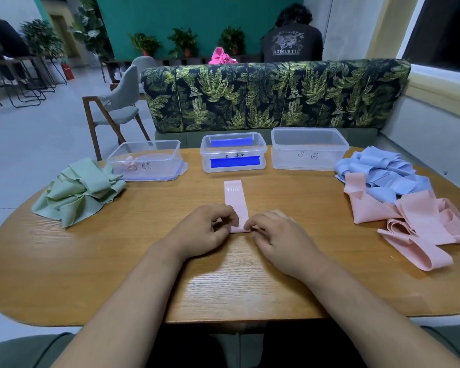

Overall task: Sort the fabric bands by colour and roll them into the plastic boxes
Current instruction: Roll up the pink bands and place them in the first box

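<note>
At table centre: one pink band lies flat on the wooden table, running away from the person, with "15 LB" printed at its far end and its near end turned over into a small first fold.
Left hand: fingers curled, pinching the left side of that near fold.
Right hand: fingers curled, pinching the right side of the fold; the two hands sit close together, fingertips almost meeting over the band.
Step in hand: judged to be the start of rolling one pink band, with sorting into heaps largely done.
Next move: probably an even forward roll by both hands, edges kept square and the coil tight, then a carry to the box holding pink.
Boxes, counted: three clear plastic boxes in a row at the far edge. The left box holds something pale pink, seemingly a roll. The middle box shows two bright blue strips; whether bands or labels cannot be told. The right box bears handwriting.
Heaps, counted: three. The green heap lies at the left. The light blue heap lies far right, and the pink heap touches it on the near side. Bands per heap cannot be counted.
</note>
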Action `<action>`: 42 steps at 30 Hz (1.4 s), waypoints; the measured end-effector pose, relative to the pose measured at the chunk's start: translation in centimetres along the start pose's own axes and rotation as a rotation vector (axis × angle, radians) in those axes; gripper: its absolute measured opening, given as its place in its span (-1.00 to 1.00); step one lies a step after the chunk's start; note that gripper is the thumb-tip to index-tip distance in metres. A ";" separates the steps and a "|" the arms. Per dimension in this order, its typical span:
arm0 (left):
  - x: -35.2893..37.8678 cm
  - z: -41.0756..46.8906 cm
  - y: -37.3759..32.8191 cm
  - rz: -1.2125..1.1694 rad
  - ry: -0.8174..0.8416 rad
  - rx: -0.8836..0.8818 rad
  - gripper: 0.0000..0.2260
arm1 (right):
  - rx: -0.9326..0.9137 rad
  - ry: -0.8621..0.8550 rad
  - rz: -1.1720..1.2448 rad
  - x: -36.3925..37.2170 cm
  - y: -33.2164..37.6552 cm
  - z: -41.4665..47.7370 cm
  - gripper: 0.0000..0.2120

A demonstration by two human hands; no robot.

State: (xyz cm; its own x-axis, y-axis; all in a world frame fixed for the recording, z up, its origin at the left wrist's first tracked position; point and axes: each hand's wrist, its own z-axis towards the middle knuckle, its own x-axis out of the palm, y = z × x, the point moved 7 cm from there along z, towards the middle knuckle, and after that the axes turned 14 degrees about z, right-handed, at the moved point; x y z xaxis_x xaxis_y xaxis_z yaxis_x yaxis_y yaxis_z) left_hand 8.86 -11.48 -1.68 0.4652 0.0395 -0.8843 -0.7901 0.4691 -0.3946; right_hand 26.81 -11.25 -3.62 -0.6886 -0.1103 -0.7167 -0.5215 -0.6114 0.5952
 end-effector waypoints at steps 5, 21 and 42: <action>0.1 0.1 0.3 -0.026 -0.015 -0.021 -0.79 | 0.017 -0.004 0.050 -0.1 -0.1 1.1 -0.91; 0.1 1.4 4.3 0.066 -0.215 -0.508 -0.81 | -0.022 -0.038 0.069 0.0 -0.3 0.7 -0.91; 0.8 1.9 4.3 -0.006 -0.259 -0.515 -0.86 | 0.021 -0.034 -0.026 0.2 -0.5 0.7 -0.76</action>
State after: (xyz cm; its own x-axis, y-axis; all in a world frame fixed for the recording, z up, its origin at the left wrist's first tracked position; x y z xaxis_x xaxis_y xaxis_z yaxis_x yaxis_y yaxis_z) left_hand 6.56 -7.78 -3.63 0.5014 0.2833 -0.8175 -0.8496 -0.0172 -0.5271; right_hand 26.53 -10.41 -3.82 -0.6916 -0.0676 -0.7191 -0.5494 -0.5971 0.5845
